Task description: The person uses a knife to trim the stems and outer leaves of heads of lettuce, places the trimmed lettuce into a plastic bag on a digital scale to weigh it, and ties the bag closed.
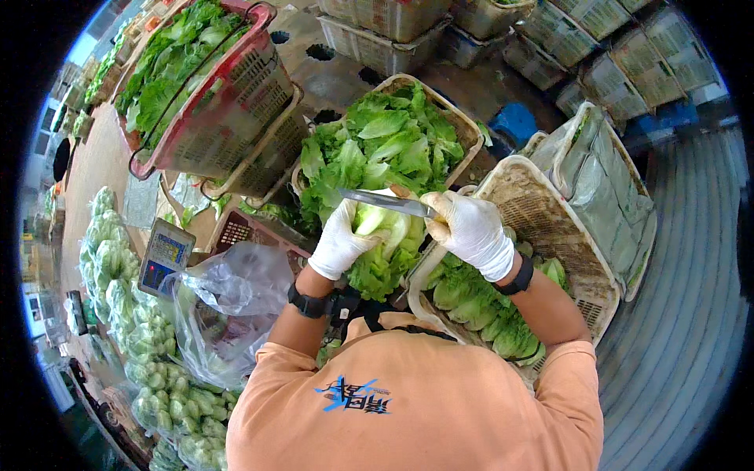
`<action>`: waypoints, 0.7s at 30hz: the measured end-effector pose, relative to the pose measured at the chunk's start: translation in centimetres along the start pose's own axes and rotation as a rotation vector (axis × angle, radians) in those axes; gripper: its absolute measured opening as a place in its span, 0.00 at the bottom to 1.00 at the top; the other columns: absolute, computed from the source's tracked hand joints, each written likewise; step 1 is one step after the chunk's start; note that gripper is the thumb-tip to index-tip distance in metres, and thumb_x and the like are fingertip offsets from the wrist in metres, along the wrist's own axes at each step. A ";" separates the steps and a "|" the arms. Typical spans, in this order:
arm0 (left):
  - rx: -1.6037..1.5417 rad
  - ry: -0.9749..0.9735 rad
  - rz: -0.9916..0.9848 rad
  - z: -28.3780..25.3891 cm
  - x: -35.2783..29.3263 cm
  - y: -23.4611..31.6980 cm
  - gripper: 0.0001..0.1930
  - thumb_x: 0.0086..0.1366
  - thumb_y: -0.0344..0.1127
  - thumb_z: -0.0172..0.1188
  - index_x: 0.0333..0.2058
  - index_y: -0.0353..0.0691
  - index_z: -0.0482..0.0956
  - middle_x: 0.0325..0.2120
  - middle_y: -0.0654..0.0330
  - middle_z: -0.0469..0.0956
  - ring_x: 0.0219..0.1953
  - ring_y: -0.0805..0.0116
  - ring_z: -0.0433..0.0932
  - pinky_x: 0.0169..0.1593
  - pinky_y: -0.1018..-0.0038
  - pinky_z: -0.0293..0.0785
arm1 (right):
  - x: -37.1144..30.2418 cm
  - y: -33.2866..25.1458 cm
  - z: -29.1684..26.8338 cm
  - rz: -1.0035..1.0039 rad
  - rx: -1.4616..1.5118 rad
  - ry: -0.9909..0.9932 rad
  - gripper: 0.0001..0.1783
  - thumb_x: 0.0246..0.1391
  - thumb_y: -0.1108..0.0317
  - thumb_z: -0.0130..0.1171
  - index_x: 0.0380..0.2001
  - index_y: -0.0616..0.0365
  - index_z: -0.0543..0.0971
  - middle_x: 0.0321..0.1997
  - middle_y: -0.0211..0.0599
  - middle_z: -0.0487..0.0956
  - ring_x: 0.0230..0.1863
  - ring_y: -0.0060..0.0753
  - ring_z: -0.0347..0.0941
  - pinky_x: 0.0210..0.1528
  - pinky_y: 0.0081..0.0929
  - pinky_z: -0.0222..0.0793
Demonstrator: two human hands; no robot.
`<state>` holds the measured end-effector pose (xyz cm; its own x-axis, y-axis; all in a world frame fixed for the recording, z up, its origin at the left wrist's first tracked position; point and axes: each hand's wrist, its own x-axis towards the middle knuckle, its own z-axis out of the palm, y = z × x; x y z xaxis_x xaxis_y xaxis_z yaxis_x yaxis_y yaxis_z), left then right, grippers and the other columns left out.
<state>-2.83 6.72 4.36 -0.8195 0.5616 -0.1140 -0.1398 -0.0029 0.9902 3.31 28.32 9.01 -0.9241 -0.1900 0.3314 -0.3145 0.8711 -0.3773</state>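
My left hand (343, 242), in a white glove, is closed around a head of lettuce (389, 235) whose pale stalks and cut base face up. My right hand (471, 231), also gloved, grips a knife (389, 203). Its blade points left and lies across the lettuce near the base, close to my left fingers. Behind both hands, a crate (463, 129) is piled with loose green lettuce leaves (385, 133). Under my right forearm, a dirty white basket (542, 208) holds several lettuce heads (487, 314) laid in rows.
A pink basket (228, 94) heaped with leaves stands on stacked crates at the upper left. Left of me are a scale display (166, 255), a clear plastic bag (228, 302) and bagged greens (149, 330). A covered basket (605, 196) stands right; more crates (385, 47) stand behind.
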 end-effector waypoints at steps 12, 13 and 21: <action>0.100 0.144 0.044 -1.1 -1.2 0.8 0.29 0.42 0.26 0.66 0.46 0.35 0.66 0.40 0.61 0.71 0.43 0.72 0.69 0.51 0.75 0.64 | 2.5 0.0 1.1 -0.004 0.053 -0.095 0.09 0.40 0.64 0.58 0.29 0.51 0.74 0.20 0.37 0.73 0.22 0.41 0.73 0.22 0.37 0.68; 0.138 0.147 0.039 -1.4 -1.3 0.8 0.29 0.42 0.26 0.66 0.45 0.35 0.65 0.40 0.61 0.71 0.43 0.72 0.68 0.50 0.76 0.64 | 2.7 0.6 1.2 0.082 -0.004 -0.157 0.09 0.42 0.64 0.56 0.29 0.53 0.74 0.22 0.39 0.74 0.24 0.44 0.73 0.25 0.37 0.69; -0.642 0.206 0.020 -3.5 -1.7 -1.8 0.32 0.46 0.33 0.63 0.51 0.38 0.64 0.45 0.59 0.71 0.48 0.66 0.70 0.53 0.69 0.66 | -0.4 11.1 4.6 0.600 -0.038 -0.399 0.19 0.50 0.55 0.56 0.41 0.57 0.73 0.33 0.43 0.78 0.36 0.43 0.76 0.37 0.37 0.71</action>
<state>-3.18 2.88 2.47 -0.9058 0.3870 -0.1726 -0.3740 -0.5387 0.7549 -0.84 35.99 0.71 -0.9462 0.1815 -0.2680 0.2736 0.8909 -0.3626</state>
